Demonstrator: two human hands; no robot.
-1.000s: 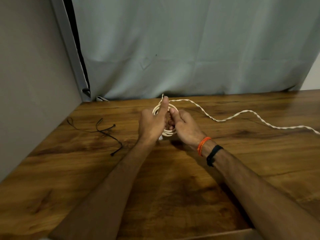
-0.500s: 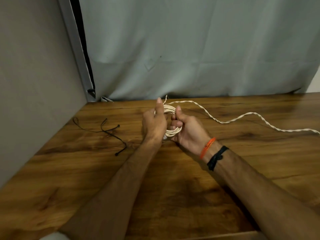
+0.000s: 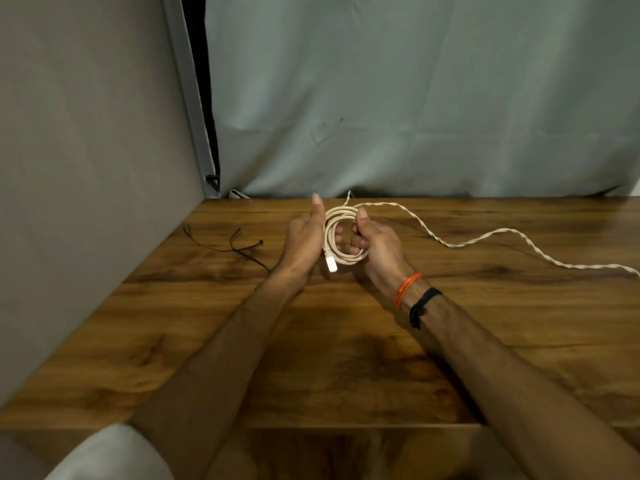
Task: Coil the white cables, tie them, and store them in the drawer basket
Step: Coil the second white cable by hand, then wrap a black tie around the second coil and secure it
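A white cable coil (image 3: 341, 216) of several small loops stands upright between my hands, above the wooden table (image 3: 346, 358). My left hand (image 3: 303, 242) grips its left side, thumb pointing up. On the coil's right side my right hand (image 3: 375, 244) holds the loops, fingers curled through the middle. A white plug (image 3: 331, 264) hangs from the coil's lower left. The loose twisted white cable (image 3: 485, 239) runs from the coil's top across the table and off the right edge.
A thin black cord (image 3: 239, 249) lies on the table to the left of my hands. A grey wall panel stands along the left, a grey curtain (image 3: 415, 98) hangs behind the table. Orange and black bands circle my right wrist.
The hands have parted slightly, so the coil shows as an open ring and the plug now hangs free below. The view has shifted, with the table's near edge now visible.
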